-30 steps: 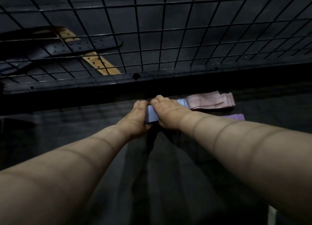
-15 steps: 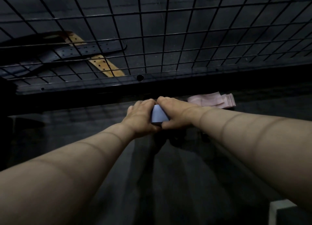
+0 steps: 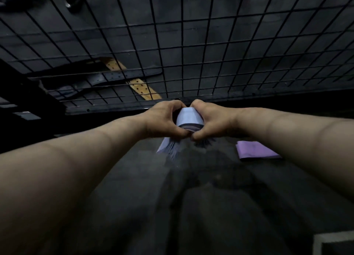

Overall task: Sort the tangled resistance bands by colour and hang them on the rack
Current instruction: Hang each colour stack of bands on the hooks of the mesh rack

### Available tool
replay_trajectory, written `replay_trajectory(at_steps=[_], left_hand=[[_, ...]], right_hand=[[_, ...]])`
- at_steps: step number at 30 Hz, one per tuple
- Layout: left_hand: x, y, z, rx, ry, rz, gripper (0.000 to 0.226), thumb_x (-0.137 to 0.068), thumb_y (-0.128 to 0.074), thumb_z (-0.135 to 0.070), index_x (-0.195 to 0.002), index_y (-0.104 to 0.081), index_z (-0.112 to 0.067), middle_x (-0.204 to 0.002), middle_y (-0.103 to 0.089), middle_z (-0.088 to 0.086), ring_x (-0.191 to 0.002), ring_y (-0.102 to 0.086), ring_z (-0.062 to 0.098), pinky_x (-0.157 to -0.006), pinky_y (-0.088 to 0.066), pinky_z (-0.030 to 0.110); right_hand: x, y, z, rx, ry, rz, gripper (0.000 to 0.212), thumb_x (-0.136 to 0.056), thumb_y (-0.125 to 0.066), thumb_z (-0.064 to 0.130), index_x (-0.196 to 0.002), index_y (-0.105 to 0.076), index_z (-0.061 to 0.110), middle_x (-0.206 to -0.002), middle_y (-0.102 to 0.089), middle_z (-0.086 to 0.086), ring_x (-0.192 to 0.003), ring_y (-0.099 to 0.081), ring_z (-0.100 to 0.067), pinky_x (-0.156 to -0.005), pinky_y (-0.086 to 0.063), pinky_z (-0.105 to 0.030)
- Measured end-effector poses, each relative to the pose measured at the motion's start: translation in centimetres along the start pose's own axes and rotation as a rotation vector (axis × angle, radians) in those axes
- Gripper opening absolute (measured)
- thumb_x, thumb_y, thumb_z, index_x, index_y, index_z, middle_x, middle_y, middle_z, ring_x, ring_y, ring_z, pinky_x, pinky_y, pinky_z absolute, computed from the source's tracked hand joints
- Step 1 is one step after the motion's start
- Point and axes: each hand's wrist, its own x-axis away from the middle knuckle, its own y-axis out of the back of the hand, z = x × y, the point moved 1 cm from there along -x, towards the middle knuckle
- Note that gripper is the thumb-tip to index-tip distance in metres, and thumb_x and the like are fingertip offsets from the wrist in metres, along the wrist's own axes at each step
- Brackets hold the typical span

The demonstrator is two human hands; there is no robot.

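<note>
Bare left hand (image 3: 162,120), bare right hand (image 3: 214,120), bare forearms (image 3: 76,159) with faint shadow stripes

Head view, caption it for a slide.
Left hand and right hand grip a blue band before the wire rack; purple band lies nearby.

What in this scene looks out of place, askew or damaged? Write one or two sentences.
Nothing looks damaged or spilled. Behind the wire rack, a tan belt lies slanted, crossed by a black belt. The purple band lies loose on the dark surface, not hung.
</note>
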Motion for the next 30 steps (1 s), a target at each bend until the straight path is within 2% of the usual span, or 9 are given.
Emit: replay_trajectory(at_steps=[4, 7, 10, 13, 17, 20, 23, 26, 30], left_hand=[[2.8, 3.4, -3.0, 0.024, 0.001, -0.030, 0.057, -0.061, -0.089, -0.036, -0.110, -0.063, -0.024, -0.100, -0.073, -0.004, -0.095, -0.071, 0.011, -0.086, -0.060, 0.036], [5.5, 5.9, -5.9, 0.142, -0.015, -0.089, 0.067, -0.050, -0.084, -0.044, -0.110, -0.060, -0.026, -0.106, -0.071, -0.001, -0.099, -0.070, 0.013, -0.086, -0.059, 0.034], [8.5, 7.9, -9.9, 0.077, -0.067, -0.120, 0.077, -0.046, -0.084, -0.045, -0.114, -0.055, -0.026, -0.109, -0.068, -0.003, -0.100, -0.069, 0.012, -0.084, -0.059, 0.032], [11.7, 9.6, -13.8, 0.144, -0.109, -0.181, 0.073, -0.047, -0.083, -0.033, -0.115, -0.055, -0.023, -0.112, -0.067, 0.003, -0.100, -0.068, 0.017, -0.087, -0.059, 0.037], [16.1, 11.6, -20.0, 0.330, -0.130, -0.244, 0.062, -0.053, -0.071, -0.002, -0.111, -0.056, -0.016, -0.107, -0.063, 0.012, -0.093, -0.063, 0.022, -0.080, -0.053, 0.039], [19.9, 12.9, -25.1, 0.289, -0.163, -0.223, 0.060, -0.054, -0.073, -0.002, -0.111, -0.058, -0.016, -0.107, -0.067, 0.011, -0.094, -0.065, 0.022, -0.078, -0.056, 0.036], [24.0, 14.2, -29.6, 0.219, -0.186, -0.193, 0.068, -0.057, -0.078, -0.006, -0.120, -0.058, -0.014, -0.111, -0.067, 0.010, -0.095, -0.067, 0.020, -0.083, -0.056, 0.036], [27.7, 14.9, -33.6, 0.167, -0.209, -0.208, 0.070, -0.058, -0.074, -0.004, -0.125, -0.058, -0.013, -0.117, -0.066, 0.013, -0.095, -0.066, 0.020, -0.077, -0.054, 0.033], [31.8, 13.8, -38.5, 0.140, -0.306, -0.270, 0.065, -0.054, -0.059, -0.003, -0.119, -0.062, 0.000, -0.105, -0.065, 0.014, -0.089, -0.061, 0.023, -0.074, -0.049, 0.035]], right_hand=[[1.6, 2.3, 4.0, 0.037, 0.057, -0.050, 0.051, -0.077, -0.081, 0.024, -0.114, -0.046, 0.017, -0.103, -0.058, 0.001, -0.095, -0.060, -0.016, -0.069, -0.049, -0.024], [3.7, 4.6, 7.4, -0.034, 0.086, -0.119, 0.043, -0.079, -0.078, 0.023, -0.112, -0.050, 0.018, -0.095, -0.059, 0.004, -0.084, -0.059, -0.010, -0.064, -0.047, -0.020], [6.9, 6.7, 10.7, -0.111, 0.113, -0.175, 0.043, -0.081, -0.078, 0.027, -0.115, -0.054, 0.017, -0.099, -0.065, 0.001, -0.086, -0.063, -0.011, -0.070, -0.053, -0.026], [10.6, 8.4, 13.6, -0.146, 0.126, -0.213, 0.044, -0.078, -0.078, 0.028, -0.116, -0.055, 0.022, -0.101, -0.066, 0.001, -0.087, -0.065, -0.012, -0.067, -0.053, -0.028], [16.1, 10.3, 17.2, -0.203, 0.166, -0.263, 0.050, -0.066, -0.081, 0.036, -0.110, -0.058, 0.029, -0.104, -0.069, 0.001, -0.095, -0.069, -0.016, -0.084, -0.059, -0.042], [21.1, 11.7, 19.9, -0.249, 0.238, -0.271, 0.047, -0.075, -0.086, 0.027, -0.115, -0.062, 0.026, -0.106, -0.072, 0.003, -0.099, -0.070, -0.014, -0.090, -0.057, -0.038], [26.2, 12.9, 22.5, -0.276, 0.297, -0.292, 0.058, -0.076, -0.087, 0.024, -0.128, -0.059, 0.025, -0.115, -0.073, 0.005, -0.109, -0.068, -0.011, -0.099, -0.054, -0.040], [30.7, 13.7, 24.6, -0.291, 0.349, -0.327, 0.057, -0.078, -0.085, 0.021, -0.128, -0.058, 0.023, -0.116, -0.073, 0.004, -0.109, -0.069, -0.013, -0.100, -0.053, -0.042], [35.4, 14.0, 28.3, -0.295, 0.400, -0.427, 0.062, -0.075, -0.087, 0.034, -0.127, -0.055, 0.025, -0.117, -0.070, 0.004, -0.107, -0.069, -0.011, -0.099, -0.055, -0.043]])
